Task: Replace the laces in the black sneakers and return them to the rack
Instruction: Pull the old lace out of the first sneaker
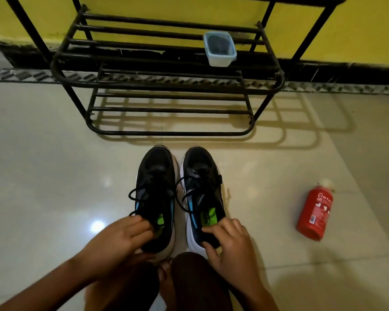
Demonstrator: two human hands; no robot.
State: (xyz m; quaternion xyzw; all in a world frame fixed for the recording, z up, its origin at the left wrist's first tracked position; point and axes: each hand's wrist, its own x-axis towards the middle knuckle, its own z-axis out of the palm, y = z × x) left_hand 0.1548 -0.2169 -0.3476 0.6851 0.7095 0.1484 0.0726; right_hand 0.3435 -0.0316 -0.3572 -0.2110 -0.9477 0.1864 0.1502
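Black left sneaker (155, 198) and right sneaker (203, 194) sit side by side on the floor (54, 164) near me, before the rack (166, 87). My left hand (119, 241) grips one heel, my right hand (233, 243) the other.

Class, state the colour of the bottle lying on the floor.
Red bottle with a whitish cap; head view shows it best.

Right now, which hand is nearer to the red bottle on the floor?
Right. The right hand grips the heel of the right sneaker, with the red bottle off to its right. The left hand grips the left sneaker, farther from the bottle.
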